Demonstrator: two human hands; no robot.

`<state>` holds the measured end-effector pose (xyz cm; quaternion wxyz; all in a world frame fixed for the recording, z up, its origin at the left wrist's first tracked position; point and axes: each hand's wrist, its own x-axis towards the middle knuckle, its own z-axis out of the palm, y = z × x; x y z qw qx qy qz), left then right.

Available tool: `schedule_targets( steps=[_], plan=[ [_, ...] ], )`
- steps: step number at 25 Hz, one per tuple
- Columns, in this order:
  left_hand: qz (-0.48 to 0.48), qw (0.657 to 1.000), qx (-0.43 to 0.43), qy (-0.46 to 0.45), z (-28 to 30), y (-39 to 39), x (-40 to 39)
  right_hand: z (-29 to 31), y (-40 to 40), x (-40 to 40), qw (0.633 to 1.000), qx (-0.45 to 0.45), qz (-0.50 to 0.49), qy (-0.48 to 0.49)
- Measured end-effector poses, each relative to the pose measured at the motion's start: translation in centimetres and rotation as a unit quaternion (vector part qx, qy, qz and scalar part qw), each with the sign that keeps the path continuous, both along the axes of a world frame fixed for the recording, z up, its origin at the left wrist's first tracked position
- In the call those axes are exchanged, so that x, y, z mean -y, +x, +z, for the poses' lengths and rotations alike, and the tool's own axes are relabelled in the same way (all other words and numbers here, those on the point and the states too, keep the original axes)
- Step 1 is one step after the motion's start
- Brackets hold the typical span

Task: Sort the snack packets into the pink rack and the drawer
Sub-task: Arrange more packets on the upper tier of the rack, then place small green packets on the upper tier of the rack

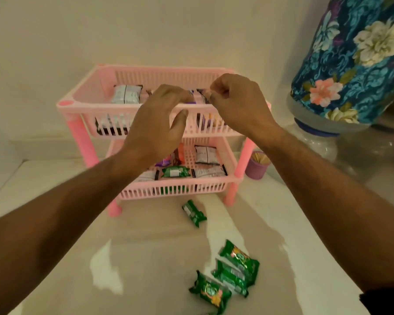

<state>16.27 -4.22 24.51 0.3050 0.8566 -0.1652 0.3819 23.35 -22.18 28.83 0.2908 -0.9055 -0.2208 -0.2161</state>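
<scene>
The pink rack (77,103) has two tiers and stands on a pale counter against the wall. Its top tier holds a silver packet (126,94) and a purple packet (197,97) between my hands. My left hand (155,128) hovers at the top tier's front rim with its fingers spread, fingertips by the purple packet. My right hand (234,101) is curled and pinches that packet's right end. The lower tier holds a green packet (175,172) and white packets (206,154). One green packet (194,213) lies before the rack, and three more (231,278) lie nearer me. No drawer is in view.
A small purple cup of toothpicks (257,165) stands right of the rack's front leg. A large water jar under a blue floral cover (355,60) fills the right side. The counter's left edge (55,258) runs diagonally below my left forearm.
</scene>
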Motion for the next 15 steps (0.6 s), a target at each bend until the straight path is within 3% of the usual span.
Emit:
schedule_targets(
  steps=[3,7,12,15],
  plan=[
    [-0.011,0.999,-0.040,0.019,-4.6,-3.8,0.6,-2.9,-3.3,2.0,1.000,0.004,0.009,0.028],
    [-0.029,0.982,-0.182,0.033,-12.4,-7.7,1.3,-8.8,-6.8,4.6,0.998,-0.060,0.001,0.032],
    [-0.103,0.930,-0.348,0.050,-22.5,-12.1,3.9,-18.8,-11.2,7.6,0.982,-0.187,-0.002,0.008],
    [-0.170,0.894,-0.404,0.093,-26.4,-14.0,5.8,-24.7,-13.6,9.5,0.968,-0.250,-0.019,-0.015]
  ],
)
